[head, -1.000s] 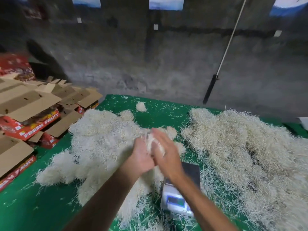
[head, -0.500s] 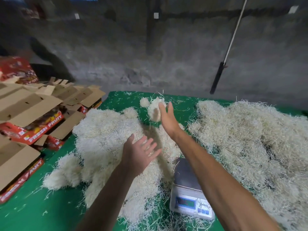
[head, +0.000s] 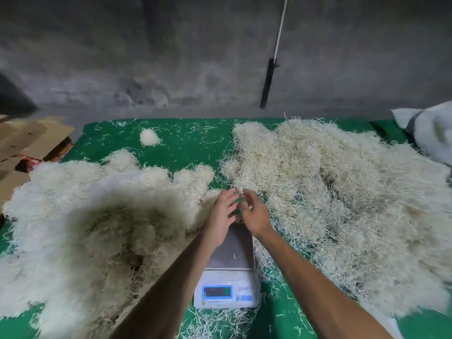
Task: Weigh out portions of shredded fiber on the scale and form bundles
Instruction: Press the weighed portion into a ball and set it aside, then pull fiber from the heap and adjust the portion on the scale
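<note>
Whereas half a second earlier the right hand [head: 254,215] reached outward, both hands now meet above the one grey-topped white scale [head: 230,260], left hand [head: 221,216] loosely open, right fingers curled at the edge of the right of two pale shredded-fiber heaps [head: 342,192] on the green worktop [head: 186,140]; any grasp cannot be told.

Scale between two fibre heaps on the tabletop

The scale [head: 228,270] sits near the front middle of the tabletop [head: 186,143], its display toward the person. Left of it spreads a heap of formed bundles [head: 97,216]; right of it lies the loose shredded fiber pile [head: 342,192], reaching back to the far edge. One small bundle [head: 148,137] lies alone behind the left heap. Both hands, left hand [head: 221,217] and right hand [head: 254,214], meet over the scale's far end. Cardboard boxes [head: 27,140] stand off the tabletop's left side, a sack [head: 428,128] at its far right corner, and a pole [head: 271,69] leans on the wall behind.
</note>
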The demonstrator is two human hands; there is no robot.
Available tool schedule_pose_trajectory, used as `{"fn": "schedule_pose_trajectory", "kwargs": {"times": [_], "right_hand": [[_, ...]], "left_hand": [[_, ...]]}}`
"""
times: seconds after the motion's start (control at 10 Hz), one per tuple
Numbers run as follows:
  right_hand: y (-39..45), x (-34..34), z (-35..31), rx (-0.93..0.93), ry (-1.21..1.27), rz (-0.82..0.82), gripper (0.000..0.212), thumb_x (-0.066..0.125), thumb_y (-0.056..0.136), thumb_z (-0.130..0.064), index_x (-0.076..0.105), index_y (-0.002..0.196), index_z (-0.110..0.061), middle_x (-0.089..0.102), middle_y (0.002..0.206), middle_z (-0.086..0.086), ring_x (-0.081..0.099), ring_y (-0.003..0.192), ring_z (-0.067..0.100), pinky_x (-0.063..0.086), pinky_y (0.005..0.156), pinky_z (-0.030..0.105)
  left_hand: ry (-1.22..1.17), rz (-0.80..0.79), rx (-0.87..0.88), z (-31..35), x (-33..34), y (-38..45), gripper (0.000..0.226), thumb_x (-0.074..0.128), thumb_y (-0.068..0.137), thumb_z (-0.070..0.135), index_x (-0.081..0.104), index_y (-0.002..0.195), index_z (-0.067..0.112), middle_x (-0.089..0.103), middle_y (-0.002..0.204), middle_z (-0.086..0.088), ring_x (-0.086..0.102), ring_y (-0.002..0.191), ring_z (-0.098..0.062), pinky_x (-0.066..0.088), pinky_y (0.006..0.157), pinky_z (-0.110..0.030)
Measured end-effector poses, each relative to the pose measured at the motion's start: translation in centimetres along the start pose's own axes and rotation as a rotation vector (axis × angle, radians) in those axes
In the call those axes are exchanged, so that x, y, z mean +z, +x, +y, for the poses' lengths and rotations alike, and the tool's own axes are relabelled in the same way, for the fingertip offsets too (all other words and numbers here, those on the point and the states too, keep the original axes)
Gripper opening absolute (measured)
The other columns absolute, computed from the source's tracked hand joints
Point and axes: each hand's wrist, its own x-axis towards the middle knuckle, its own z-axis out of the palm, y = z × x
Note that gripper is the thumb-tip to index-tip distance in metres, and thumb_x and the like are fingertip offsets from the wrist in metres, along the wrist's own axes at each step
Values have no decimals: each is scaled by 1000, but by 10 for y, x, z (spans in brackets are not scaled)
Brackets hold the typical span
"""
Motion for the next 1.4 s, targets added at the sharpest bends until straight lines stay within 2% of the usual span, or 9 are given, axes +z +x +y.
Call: {"fn": "schedule_pose_trajectory", "kwargs": {"times": [0.2, 0.4, 0.5, 0.7, 0.8, 0.9, 1.0, 1.2, 1.4], "right_hand": [[73, -32, 47, -1, -88, -47, 44, 49, 108, -19, 42, 152, -16, 62, 131, 1, 67, 101, 9, 49, 76, 6], [139, -33, 98, 74, -68, 46, 24, 47, 106, -12, 58, 127, -16, 66, 97, -6, 62, 66, 3, 57, 57, 18], [128, -26, 133, 100, -49, 67, 18, 47, 106, -11, 64, 108, -17, 67, 79, 0, 61, 55, 0, 50, 47, 19], [89, -33, 158, 111, -2, 22, 21, 41, 109, -16, 62, 103, -15, 67, 79, 5, 63, 59, 18, 57, 53, 35], [73, -37, 135, 321, 229, 46, 33, 37, 111, -37, 59, 100, -14, 57, 72, 4, 50, 53, 15, 48, 52, 35], [49, -46, 100, 468, 440, 27, 56, 33, 108, -53, 62, 109, -5, 50, 75, 0, 48, 65, 15, 46, 67, 35], [22, -49, 73, 562, 607, -94, 76, 22, 103, -69, 32, 159, -19, 43, 154, 14, 45, 139, 34, 33, 115, 57], [-10, -52, 15, 683, 1099, -39, 86, 45, 91, -79, 23, 162, -35, 21, 168, 10, 27, 151, 40, 26, 118, 64], [-48, -51, -39, 321, 750, -118, 112, 73, 68, -71, 35, 156, -13, 41, 158, 10, 43, 143, 31, 33, 119, 53]], "left_hand": [[287, 212, 96, -24, 37, 103, 40, 50, 106, 24, 50, 146, 19, 62, 128, -2, 64, 92, -14, 56, 79, -27], [1120, 332, 302, -35, 50, 224, 77, 76, 88, 24, 35, 151, 10, 44, 149, -11, 47, 131, -26, 47, 103, -34], [1202, 248, 216, -54, 51, 256, 101, 80, 83, 15, 14, 160, 10, 42, 152, -15, 58, 120, -26, 57, 86, -29], [1015, 199, 122, -100, 46, 225, 53, 68, 91, 17, 50, 141, 10, 63, 122, -12, 67, 85, -20, 52, 57, -17], [750, 197, 102, -88, 49, 173, 3, 62, 88, 6, 61, 88, 8, 59, 74, -5, 53, 56, -18, 41, 44, -25], [536, 190, 112, -59, 51, 112, 31, 56, 82, 0, 42, 61, 17, 39, 51, 6, 30, 44, -10, 25, 38, -20], [423, 130, 109, -27, 41, 50, 15, 56, 82, 22, 50, 68, 21, 49, 59, 9, 41, 51, -11, 37, 44, -19], [408, 34, 105, 15, 14, -40, 13, 49, 101, 20, 54, 90, 24, 54, 90, 5, 65, 63, 2, 51, 55, -12], [470, 15, 169, 24, 8, -92, 67, 57, 99, 0, 30, 153, 29, 41, 152, 11, 43, 141, -8, 39, 112, -19]]}}
